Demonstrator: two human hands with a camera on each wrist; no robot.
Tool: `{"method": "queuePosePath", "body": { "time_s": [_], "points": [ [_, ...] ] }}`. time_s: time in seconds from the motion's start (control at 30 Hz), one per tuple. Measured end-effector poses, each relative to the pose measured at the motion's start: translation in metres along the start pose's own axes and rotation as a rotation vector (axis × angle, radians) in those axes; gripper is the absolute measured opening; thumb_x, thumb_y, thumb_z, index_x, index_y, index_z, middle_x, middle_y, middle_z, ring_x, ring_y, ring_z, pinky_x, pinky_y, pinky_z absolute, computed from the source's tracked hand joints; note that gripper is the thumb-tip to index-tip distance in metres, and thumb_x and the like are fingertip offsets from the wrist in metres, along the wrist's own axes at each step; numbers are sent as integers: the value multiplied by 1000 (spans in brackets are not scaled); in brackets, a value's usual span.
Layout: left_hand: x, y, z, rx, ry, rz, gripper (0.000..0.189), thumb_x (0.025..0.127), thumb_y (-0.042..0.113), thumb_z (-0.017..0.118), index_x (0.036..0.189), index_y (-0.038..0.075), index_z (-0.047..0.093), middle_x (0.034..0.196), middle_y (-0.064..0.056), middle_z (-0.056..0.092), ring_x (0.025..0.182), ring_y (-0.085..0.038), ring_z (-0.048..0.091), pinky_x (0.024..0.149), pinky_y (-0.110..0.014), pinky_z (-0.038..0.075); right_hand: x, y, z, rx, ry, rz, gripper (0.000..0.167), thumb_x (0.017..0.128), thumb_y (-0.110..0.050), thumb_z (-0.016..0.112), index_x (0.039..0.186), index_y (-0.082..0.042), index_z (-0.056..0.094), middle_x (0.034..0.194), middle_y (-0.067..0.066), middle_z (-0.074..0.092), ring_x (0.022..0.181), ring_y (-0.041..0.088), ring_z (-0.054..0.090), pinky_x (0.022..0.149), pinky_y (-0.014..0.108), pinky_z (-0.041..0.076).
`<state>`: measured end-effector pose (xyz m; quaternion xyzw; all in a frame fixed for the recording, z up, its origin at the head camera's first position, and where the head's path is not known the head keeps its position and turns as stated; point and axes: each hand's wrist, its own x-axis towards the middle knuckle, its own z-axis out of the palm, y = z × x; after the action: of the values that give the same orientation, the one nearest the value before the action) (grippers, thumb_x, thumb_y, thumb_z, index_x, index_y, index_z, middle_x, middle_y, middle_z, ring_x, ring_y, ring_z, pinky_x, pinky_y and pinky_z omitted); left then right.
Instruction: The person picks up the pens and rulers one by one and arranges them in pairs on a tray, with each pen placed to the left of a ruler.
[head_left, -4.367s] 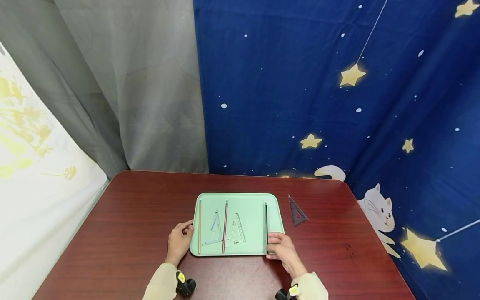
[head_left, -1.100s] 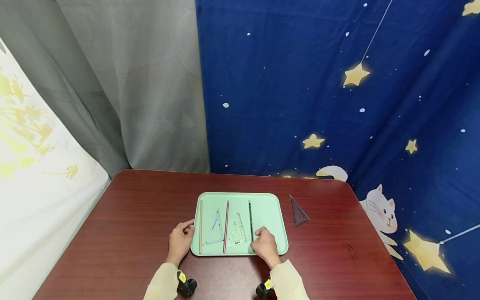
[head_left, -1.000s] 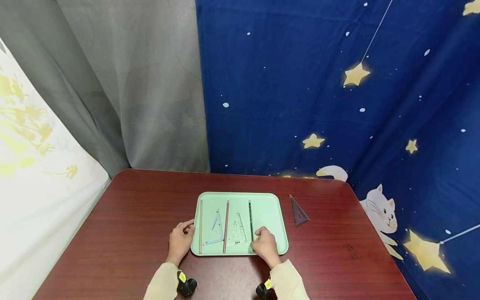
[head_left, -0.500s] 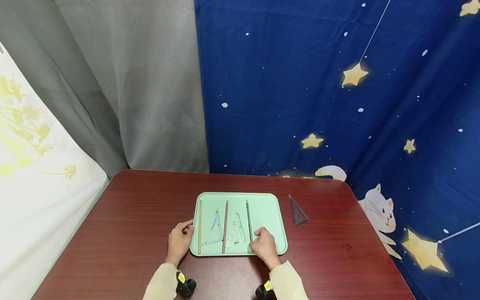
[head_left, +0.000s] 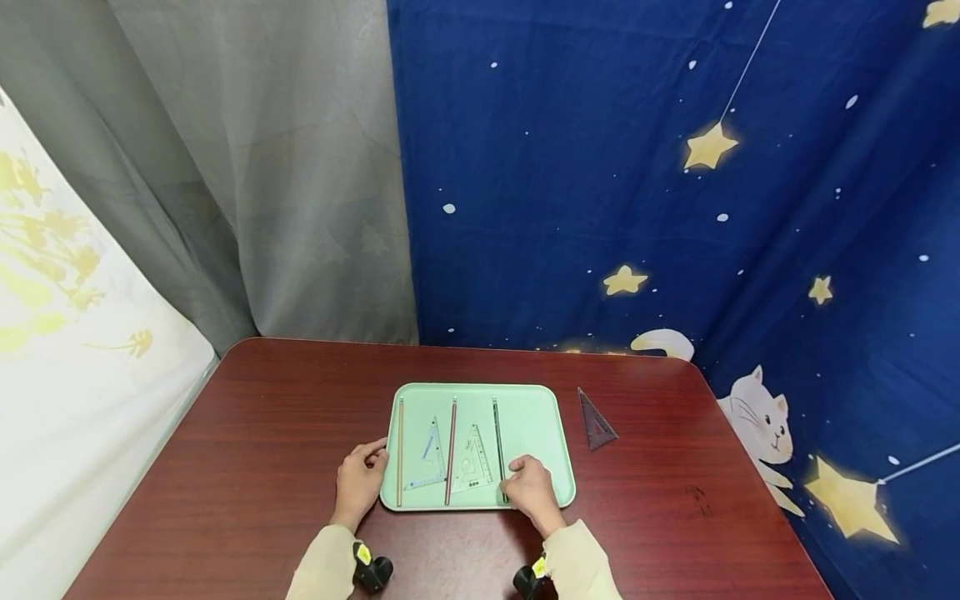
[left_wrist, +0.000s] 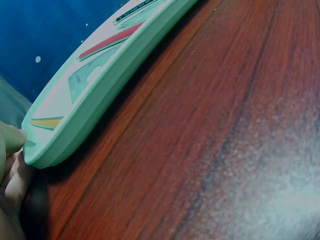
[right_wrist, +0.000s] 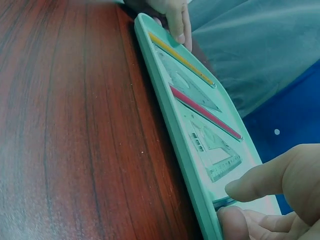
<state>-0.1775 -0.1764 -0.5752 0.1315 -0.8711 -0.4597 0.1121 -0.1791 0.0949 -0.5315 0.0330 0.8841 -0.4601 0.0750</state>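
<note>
A light green tray (head_left: pixel 525 396) lies on the table with pencils and set squares in it. My left hand (head_left: pixel 360 485) grips the tray's left edge, the thumb at the rim in the left wrist view. Near the tray's front, my right hand (head_left: pixel 532 490) pinches the lower end of a black pencil (head_left: pixel 498 442) between thumb and index finger. Left of it lie a clear set square (head_left: pixel 474 467), a red pencil (head_left: pixel 451 450), a second clear set square (head_left: pixel 431 467) and a yellow pencil (head_left: pixel 401 458). The right wrist view shows the black pencil mostly hidden by my fingers.
A dark set square (head_left: pixel 596 425) lies on the reddish-brown table (head_left: pixel 300 400), to the right of the tray. Behind the table hang a grey curtain (head_left: pixel 322 167) and a blue star-patterned curtain (head_left: pixel 540 208). A white cloth (head_left: pixel 90 400) hangs at the left.
My right hand has brought the black pencil leftward from the tray's right side to beside the clear set square. Its top then tilted slightly left. My left hand stays at the tray edge.
</note>
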Motion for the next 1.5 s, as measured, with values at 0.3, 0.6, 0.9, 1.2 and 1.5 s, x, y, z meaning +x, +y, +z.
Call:
{"method": "queuePosePath", "body": {
  "time_s": [0.3,0.6,0.9,1.2,1.5],
  "points": [
    [1,4,2,-6,-7,-5,27,93,12,58,117,6,69,92,-6,65,71,-9,52,67,-27,38,1,-2,-7,109,-24,34,25,74,2,61,97,9,58,74,9,62,46,12,53,47,29,50],
    [-1,4,4,-17,3,-7,27,93,11,58,116,5,69,92,-7,65,70,-8,51,64,-24,38,0,-2,-12,137,-35,70,24,76,1,62,98,9,59,79,12,62,54,14,57,49,28,52],
    [0,4,1,-21,4,-9,27,93,12,58,116,6,69,92,-6,65,71,-8,51,66,-25,38,3,-2,-20,134,-25,91,25,76,-1,63,99,7,60,80,10,62,52,14,55,49,29,52],
    [0,5,0,-7,5,-4,27,92,11,58,116,6,69,92,-6,66,73,-9,53,68,-26,39,7,1,-29,175,-9,133,26,76,-1,63,101,6,60,80,8,59,54,12,56,50,28,51],
    [1,2,-1,0,15,2,26,92,12,59,115,7,70,91,-6,66,72,-10,53,69,-27,39,10,4,-39,181,22,145,30,73,2,63,101,9,61,78,7,60,55,12,58,51,29,52]
  ]
}}
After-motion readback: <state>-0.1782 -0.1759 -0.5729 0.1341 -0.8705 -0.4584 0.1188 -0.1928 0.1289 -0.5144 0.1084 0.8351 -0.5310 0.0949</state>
